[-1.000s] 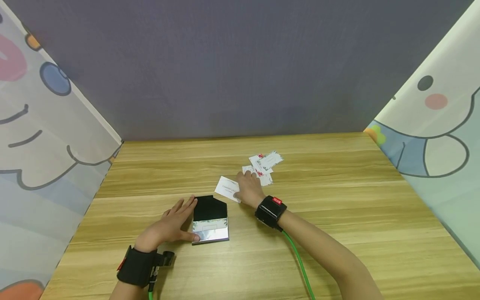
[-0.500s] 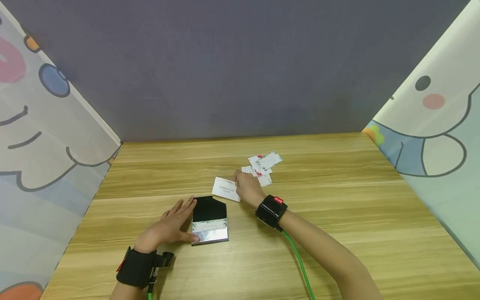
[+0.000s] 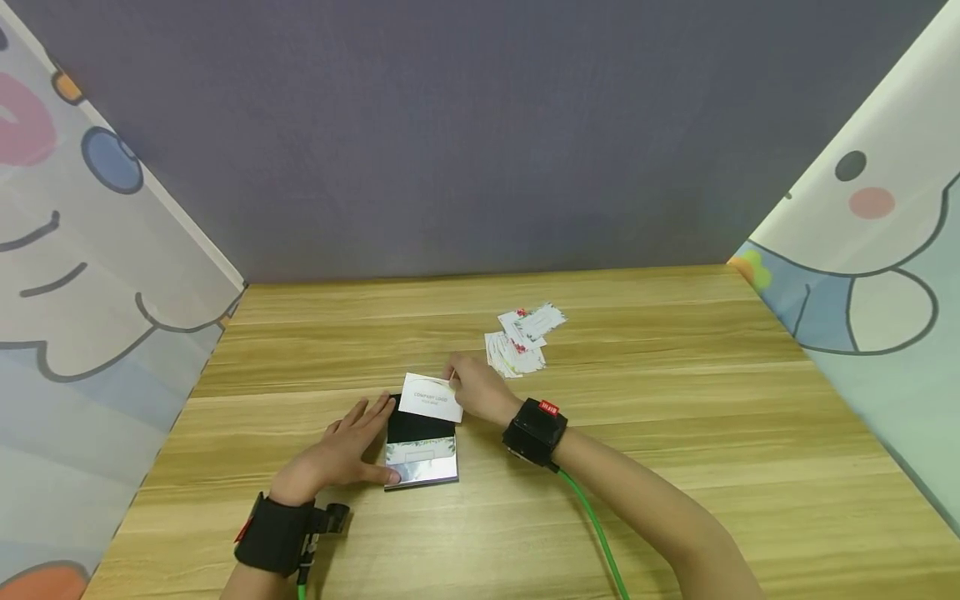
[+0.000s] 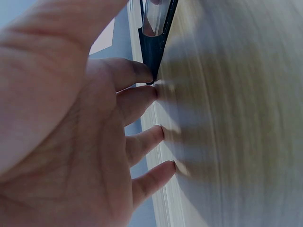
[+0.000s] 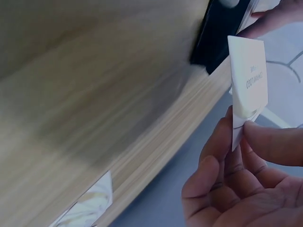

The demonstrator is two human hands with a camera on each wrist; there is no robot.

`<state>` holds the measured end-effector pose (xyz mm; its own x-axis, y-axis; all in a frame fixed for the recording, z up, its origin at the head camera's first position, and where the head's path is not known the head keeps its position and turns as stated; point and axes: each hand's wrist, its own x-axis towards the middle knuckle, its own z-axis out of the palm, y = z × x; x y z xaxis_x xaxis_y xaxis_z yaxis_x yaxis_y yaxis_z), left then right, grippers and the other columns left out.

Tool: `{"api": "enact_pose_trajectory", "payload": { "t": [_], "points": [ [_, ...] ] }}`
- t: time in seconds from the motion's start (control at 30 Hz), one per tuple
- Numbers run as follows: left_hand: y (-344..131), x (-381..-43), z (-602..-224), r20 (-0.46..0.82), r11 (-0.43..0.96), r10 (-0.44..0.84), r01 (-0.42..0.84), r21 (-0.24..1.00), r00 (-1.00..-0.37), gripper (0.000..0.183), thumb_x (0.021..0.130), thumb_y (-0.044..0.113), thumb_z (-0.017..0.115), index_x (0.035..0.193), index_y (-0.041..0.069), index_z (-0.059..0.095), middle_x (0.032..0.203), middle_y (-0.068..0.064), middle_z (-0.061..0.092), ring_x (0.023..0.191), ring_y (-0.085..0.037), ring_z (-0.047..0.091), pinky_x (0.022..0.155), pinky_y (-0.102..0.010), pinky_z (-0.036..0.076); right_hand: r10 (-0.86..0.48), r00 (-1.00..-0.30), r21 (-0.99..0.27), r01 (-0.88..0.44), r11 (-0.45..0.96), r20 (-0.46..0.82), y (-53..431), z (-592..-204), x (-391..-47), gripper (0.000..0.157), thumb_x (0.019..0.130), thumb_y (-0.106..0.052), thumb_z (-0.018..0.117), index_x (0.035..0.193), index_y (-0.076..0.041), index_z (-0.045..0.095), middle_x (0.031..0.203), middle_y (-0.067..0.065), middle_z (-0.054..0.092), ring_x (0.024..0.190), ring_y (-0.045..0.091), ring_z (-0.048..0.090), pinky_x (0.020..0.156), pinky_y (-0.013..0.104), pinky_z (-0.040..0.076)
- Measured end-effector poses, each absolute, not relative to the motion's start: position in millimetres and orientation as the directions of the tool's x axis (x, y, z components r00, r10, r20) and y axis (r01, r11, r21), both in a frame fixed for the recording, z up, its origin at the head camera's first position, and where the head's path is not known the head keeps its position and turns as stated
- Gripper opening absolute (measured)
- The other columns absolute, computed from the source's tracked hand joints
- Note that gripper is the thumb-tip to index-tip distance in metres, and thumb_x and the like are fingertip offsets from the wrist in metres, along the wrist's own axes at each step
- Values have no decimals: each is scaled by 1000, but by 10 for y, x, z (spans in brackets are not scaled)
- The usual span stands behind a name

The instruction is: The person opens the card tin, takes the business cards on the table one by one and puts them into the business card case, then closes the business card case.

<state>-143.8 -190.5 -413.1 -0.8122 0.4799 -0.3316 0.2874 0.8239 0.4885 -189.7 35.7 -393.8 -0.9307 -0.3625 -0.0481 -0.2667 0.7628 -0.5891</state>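
A white business card (image 3: 431,397) printed "COMPANY LOGO" is pinched between thumb and fingers of my right hand (image 3: 482,389). In the right wrist view the card (image 5: 249,78) stands off the table, and in the head view it overlaps the far part of the card case. That black card case (image 3: 420,429) lies open, with a leaf-patterned card (image 3: 420,451) inside above a shiny silver strip (image 3: 425,472). My left hand (image 3: 337,450) rests at the case's left side, fingers spread, thumb on its near left corner. In the left wrist view, fingertips (image 4: 168,168) touch the table.
Several loose cards (image 3: 525,333) with floral prints lie overlapping on the wooden table (image 3: 675,400), beyond my right hand. A grey panel (image 3: 480,150) rises behind the table's far edge. A green cable (image 3: 598,525) trails from the right wrist's strap.
My right hand has carried the white card left and toward me, from beside the loose cards to over the case. The left hand and the case have stayed put.
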Motion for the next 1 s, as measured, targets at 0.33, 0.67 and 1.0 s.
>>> {"api": "enact_pose_trajectory", "payload": {
  "t": [0.33, 0.67, 1.0],
  "points": [
    [-1901, -1437, -4120, -330, 819, 481, 281, 501, -812, 108, 68, 52, 72, 147, 5, 15, 153, -16, 11, 137, -46, 6, 98, -71, 12, -427, -901, -607, -301, 735, -71, 248, -3947, -1807, 13, 84, 3, 54, 91, -6, 61, 81, 4, 60, 71, 12, 49, 62, 22, 41],
    [-1903, -1445, -4142, -345, 829, 472, 275, 487, -811, 109, 68, 52, 73, 146, 2, 16, 153, -15, 11, 137, -45, 7, 99, -70, 12, -461, -880, -593, -313, 742, -113, 214, -3997, -1769, 13, 85, 3, 53, 87, -8, 59, 75, 0, 56, 66, 12, 47, 57, 20, 37],
    [-1911, -1436, -4127, -345, 816, 485, 275, 508, -803, 107, 69, 50, 72, 147, 4, 15, 154, -16, 9, 137, -46, 5, 99, -71, 11, -498, -855, -561, -343, 753, -146, 188, -4016, -1734, 12, 86, 1, 54, 88, -8, 62, 78, 0, 58, 66, 10, 47, 58, 18, 38]
  ]
}}
